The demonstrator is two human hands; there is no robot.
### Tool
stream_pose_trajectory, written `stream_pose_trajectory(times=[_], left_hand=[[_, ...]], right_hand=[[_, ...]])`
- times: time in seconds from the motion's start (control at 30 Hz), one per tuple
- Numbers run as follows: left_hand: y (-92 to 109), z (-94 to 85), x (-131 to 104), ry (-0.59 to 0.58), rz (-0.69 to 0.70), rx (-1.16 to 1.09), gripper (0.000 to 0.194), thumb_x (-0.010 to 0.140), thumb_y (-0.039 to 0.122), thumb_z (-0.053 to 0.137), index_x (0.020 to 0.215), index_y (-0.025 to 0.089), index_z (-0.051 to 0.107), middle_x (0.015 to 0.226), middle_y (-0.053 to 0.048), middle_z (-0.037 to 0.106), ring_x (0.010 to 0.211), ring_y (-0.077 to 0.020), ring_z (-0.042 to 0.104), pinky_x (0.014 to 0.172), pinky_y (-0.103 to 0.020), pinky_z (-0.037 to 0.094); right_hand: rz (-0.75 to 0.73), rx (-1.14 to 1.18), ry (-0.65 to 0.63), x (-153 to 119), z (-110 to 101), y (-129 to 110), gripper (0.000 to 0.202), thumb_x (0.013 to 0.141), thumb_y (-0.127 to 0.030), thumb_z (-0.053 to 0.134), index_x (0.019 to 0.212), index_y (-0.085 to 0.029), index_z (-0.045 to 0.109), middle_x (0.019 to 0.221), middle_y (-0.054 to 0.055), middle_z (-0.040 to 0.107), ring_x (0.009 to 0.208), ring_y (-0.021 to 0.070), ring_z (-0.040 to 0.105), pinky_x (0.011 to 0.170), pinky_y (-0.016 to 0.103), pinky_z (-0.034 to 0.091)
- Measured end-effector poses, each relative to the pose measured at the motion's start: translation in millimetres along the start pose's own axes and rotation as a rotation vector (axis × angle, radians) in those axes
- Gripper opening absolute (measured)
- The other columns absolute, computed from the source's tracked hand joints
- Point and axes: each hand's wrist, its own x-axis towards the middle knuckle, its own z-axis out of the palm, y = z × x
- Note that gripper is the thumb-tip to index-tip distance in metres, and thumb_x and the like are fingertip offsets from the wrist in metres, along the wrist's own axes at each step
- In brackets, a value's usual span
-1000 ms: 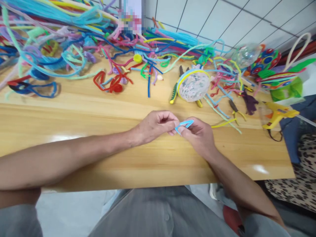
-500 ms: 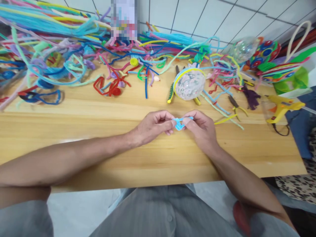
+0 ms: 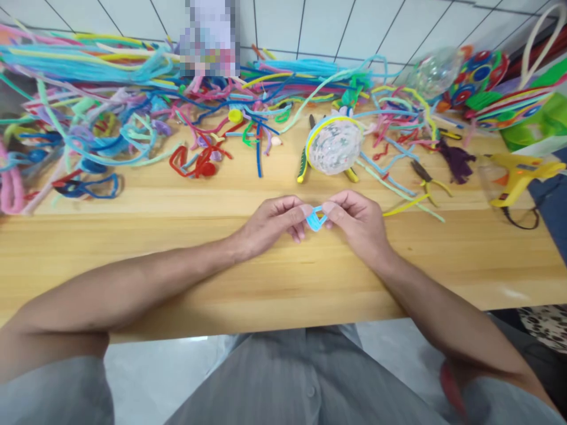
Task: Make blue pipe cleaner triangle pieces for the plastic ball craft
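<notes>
A small light-blue pipe cleaner piece [image 3: 315,221], bent into a loop with a thicker lower part, is held above the wooden table [image 3: 266,295]. My left hand [image 3: 277,219] pinches its left end between thumb and fingers. On the other side, my right hand [image 3: 357,221] grips the upper right corner. Beyond my hands a clear round ball with a yellow and blue rim [image 3: 335,146] rests over yellow-and-green handled pliers [image 3: 302,165].
Heaps of coloured pipe cleaners [image 3: 115,136] line the table's back. Small pliers [image 3: 427,180], a purple piece [image 3: 457,159] and a yellow glue gun [image 3: 518,177] lie at the right. A red looped piece [image 3: 206,168] lies left of centre.
The view has shifted slightly. The blue end that stuck out past my right thumb no longer shows, and my hands are slightly closer around the loop.
</notes>
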Motion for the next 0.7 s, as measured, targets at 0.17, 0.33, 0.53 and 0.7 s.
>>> stream_pose_trajectory(times=[0.17,0.33,0.53,0.7], left_hand=[[3.6,1.2,0.3,-0.068,-0.053,0.067,0.036,0.082,0.045,0.085,0.085,0.015,0.066,0.068,0.003,0.063,0.057,-0.0084,0.057,0.056,-0.021,0.049],[5.0,0.9,0.6,-0.073,-0.074,0.043,0.033,0.084,0.043,0.082,0.08,0.015,0.065,0.067,0.003,0.062,0.055,-0.0065,0.051,0.051,-0.018,0.04],[0.9,-0.5,0.3,-0.051,-0.047,-0.04,0.038,0.083,0.048,0.086,0.087,0.016,0.066,0.071,0.001,0.069,0.054,-0.0063,0.053,0.051,-0.019,0.04],[0.7,-1.9,1.5,-0.014,-0.077,-0.066,0.044,0.076,0.049,0.092,0.081,0.016,0.064,0.063,0.001,0.067,0.048,-0.0066,0.052,0.046,-0.018,0.038]], right_hand=[[-0.003,0.047,0.018,0.2,1.6,0.2,0.028,0.085,-0.045,0.08,0.078,-0.021,0.07,0.062,-0.004,0.065,0.055,0.0107,0.057,0.056,0.024,0.048],[-0.024,0.103,-0.026,0.1,3.1,3.4,0.033,0.085,-0.05,0.081,0.08,-0.02,0.069,0.064,-0.004,0.066,0.056,0.0105,0.058,0.056,0.024,0.048],[-0.003,0.144,-0.088,4.8,3.6,5.2,0.037,0.084,-0.055,0.079,0.08,-0.02,0.067,0.065,-0.003,0.065,0.056,0.0108,0.057,0.056,0.025,0.048],[0.006,0.234,-0.116,7.8,9.0,4.9,0.039,0.084,-0.056,0.078,0.08,-0.02,0.065,0.065,-0.003,0.064,0.056,0.0102,0.056,0.054,0.024,0.048]])
